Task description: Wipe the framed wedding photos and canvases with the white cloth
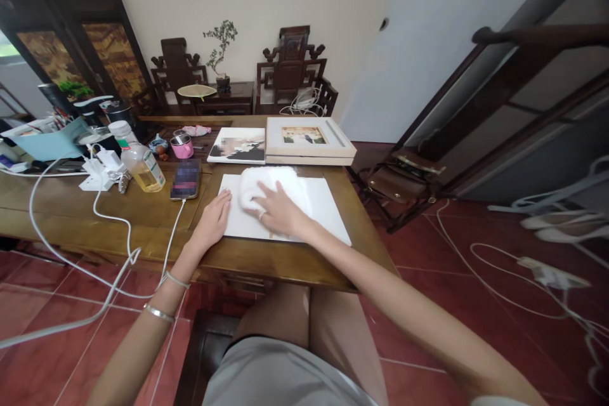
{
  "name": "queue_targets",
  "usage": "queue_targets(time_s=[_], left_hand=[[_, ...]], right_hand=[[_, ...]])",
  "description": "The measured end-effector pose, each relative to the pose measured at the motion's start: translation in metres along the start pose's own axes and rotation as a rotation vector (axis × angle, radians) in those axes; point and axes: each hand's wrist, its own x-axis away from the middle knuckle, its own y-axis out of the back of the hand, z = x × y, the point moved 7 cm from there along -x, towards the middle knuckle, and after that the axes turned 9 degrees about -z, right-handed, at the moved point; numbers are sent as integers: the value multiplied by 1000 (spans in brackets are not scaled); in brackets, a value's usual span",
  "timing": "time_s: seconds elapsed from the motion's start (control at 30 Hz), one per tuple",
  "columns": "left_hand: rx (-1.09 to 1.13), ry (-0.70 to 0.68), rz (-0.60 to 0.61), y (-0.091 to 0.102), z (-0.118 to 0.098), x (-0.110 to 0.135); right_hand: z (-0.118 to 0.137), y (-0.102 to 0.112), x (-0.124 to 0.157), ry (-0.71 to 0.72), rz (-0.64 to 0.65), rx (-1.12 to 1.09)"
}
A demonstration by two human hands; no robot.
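The right hand (280, 209) is lying with fingers spread wide on a white cloth (250, 184), which is covering part of a white panel (328, 209) on the wooden table (285, 264). The left hand (215, 216) is resting open, fingers together, on the panel's left edge. A clear bottle (144, 167) is holding yellow liquid; a light-blue organizer (52, 141) is holding assorted small items.

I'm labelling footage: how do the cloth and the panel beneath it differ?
The cloth looks soft and bunched; the panel flat and stiff. The cloth is smaller, covering only part of the panel. The cloth's outline is rounded; the panel's edges are straight. Both are white.
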Motion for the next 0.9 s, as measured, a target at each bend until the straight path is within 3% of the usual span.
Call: queue_targets(time_s=[0.13,0.23,0.3,0.4,0.5,0.57,0.63,0.7,0.8,0.9], left_hand=[[-2,-7,-11,0,2,0],[-5,-12,-12,1,1,1],[-11,-10,-6,0,1,1],[-9,-3,1,0,1,1],[-27,15,-30,0,3,2],[-70,60,-97,2,8,4],[-122,124,-169,4,14,7],[-146,163,-204,4,20,9],[-100,182,-194,0,29,7],[-27,273,-155,0,37,4]], right_hand=[[52,10,48,207,107,-98],[56,31,86,203,135,-227],[34,42,102,72,131,-266],[-29,52,117,-232,63,-246],[-89,60,122,-469,-117,-193],[-112,64,122,-564,-244,-166],[-119,63,118,-595,-314,-129],[-113,59,111,-538,-326,-88],[-100,53,102,-425,-328,-69],[-97,51,99,-413,-319,-74]])
